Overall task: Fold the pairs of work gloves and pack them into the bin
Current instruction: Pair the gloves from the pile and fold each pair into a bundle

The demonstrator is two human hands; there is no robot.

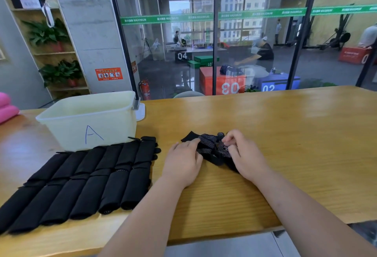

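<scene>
At frame centre, the left hand [184, 161] and right hand [242, 153] both pinch a dotted black work glove pair [212, 148] on the wooden table [285, 134].

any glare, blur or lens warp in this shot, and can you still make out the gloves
Head view: wide-angle warp bends the window frames and table edge; ceiling lights glare on the tabletop and reflect in the glass; people behind it are blurred. The gloves under the left hand and right hand are sharp enough to show white dots; the folded stack reads as flat black.
</scene>
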